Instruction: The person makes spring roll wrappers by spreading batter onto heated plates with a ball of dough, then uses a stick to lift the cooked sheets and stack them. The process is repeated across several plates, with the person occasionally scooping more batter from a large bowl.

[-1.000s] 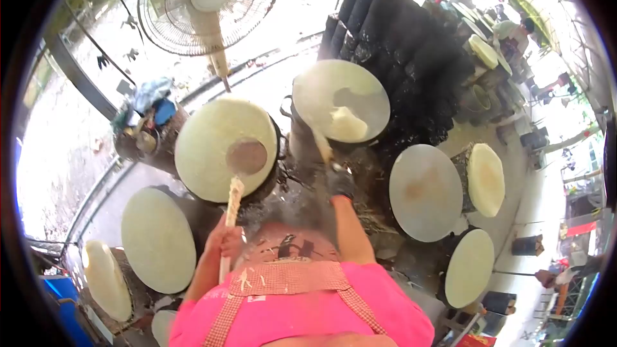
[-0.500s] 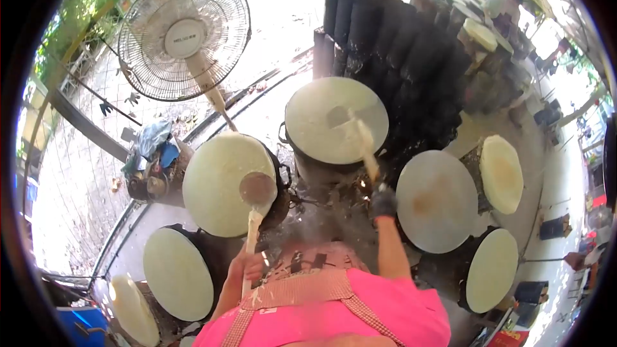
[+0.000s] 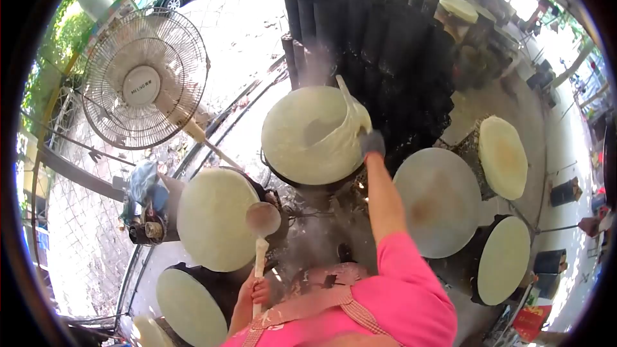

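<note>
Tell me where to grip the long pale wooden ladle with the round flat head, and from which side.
Grip the pale wooden ladle low on its straight handle, near where the left hand holds it, coming from the body side below. The round head points away over the round pale steaming disc, so the handle's near end is the free, narrow part.

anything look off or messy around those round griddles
Pale splatter covers the dark surface between the round griddles, in front of the apron. On the far griddle, the sheet's right edge is lifted by the gloved right hand. The left hand holds a ladle.
</note>
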